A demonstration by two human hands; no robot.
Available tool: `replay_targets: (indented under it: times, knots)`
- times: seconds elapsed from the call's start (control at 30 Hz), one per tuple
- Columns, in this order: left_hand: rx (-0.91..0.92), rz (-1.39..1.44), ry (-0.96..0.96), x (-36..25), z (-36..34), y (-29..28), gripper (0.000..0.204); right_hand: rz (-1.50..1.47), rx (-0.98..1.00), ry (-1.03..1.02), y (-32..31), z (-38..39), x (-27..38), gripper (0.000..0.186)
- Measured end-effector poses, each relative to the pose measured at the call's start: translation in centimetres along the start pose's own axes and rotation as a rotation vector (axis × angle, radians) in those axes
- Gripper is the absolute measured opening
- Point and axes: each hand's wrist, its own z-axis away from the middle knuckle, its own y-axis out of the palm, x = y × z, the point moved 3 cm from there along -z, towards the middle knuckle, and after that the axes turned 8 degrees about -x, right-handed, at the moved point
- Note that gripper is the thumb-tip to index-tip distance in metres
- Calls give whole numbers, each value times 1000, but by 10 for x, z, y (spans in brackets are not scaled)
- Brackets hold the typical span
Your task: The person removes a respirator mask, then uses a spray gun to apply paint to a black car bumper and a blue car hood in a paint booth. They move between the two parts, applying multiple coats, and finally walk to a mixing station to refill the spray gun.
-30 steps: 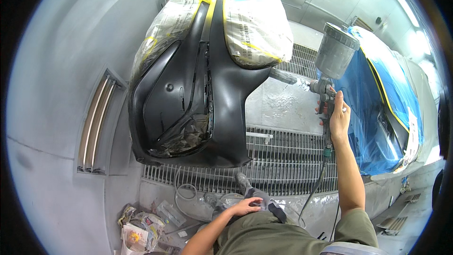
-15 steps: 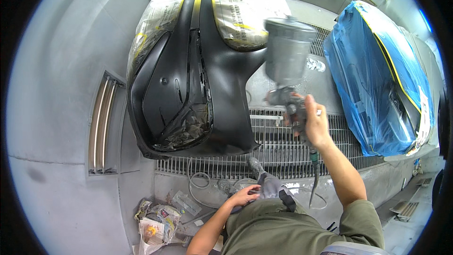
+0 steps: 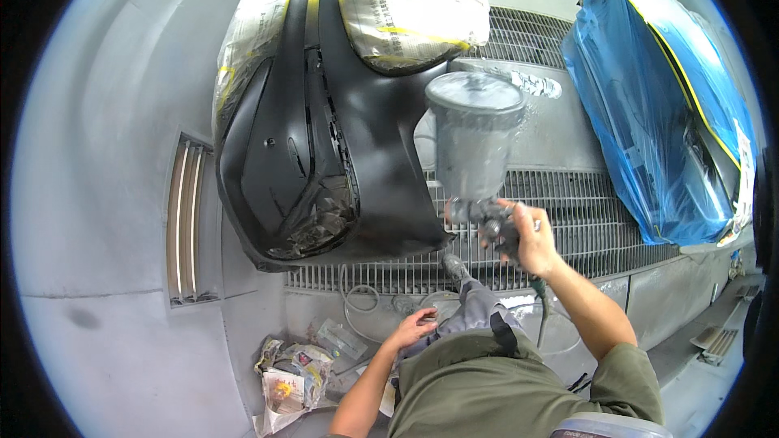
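My right hand [image 3: 535, 242] is wrapped round the handle of a paint spray gun [image 3: 493, 223]. A large translucent grey cup [image 3: 475, 142] with a lid stands on top of the gun, and a hose [image 3: 542, 308] drops from its handle. The gun points left, toward a matte black car body panel [image 3: 398, 146], with a gap between them. My left hand [image 3: 412, 328] hangs low by my thigh, fingers loosely apart and holding nothing. Printed masking sheet [image 3: 414, 8] edged with yellow tape covers the parts above the panel. Crumpled dark film [image 3: 320, 223] fills a recess in the black bodywork.
Blue plastic film [image 3: 625, 130] wraps another large part on the right. Metal floor grating [image 3: 584, 227] runs beneath the work. A coiled hose [image 3: 357, 300] lies near my feet. Crumpled paper and plastic rubbish [image 3: 300, 373] sits at lower left. A light fixture [image 3: 187, 219] is set into the left wall.
My right hand and the spray gun have moved a little left and down in the picture, with the gun still held. The whole view has shifted slightly. My left hand stays low by my thigh.
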Motion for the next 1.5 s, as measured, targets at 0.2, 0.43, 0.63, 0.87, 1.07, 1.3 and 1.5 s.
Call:
replay_targets:
  times: [0.2, 0.43, 0.63, 0.87, 1.07, 1.3, 1.5]
  knots:
    - [-74, 136, -54, 22, 9, -5, 60, 106, -327, -113, -67, -13, -15, 63]
    - [-67, 14, -97, 21, 10, 20, 60, 552, 40, -570, -44, -18, 46, 51]
    - [-122, -49, -91, 1, 3, 22, 60, 747, 193, -1080, -9, -46, 65, 69]
    - [-252, -81, -14, 41, 29, 23, 57, 994, 585, -999, -30, -20, -29, 69]
    - [-278, 19, -9, 108, 43, 33, 55, 968, 649, -957, -51, -34, -49, 68]
    - [-444, -438, 196, 121, 33, 40, 62, 721, 343, -1204, -61, -78, 14, 71]
    - [-434, -33, -35, 87, 28, 54, 55, 611, 320, -1208, -61, -70, 7, 71]
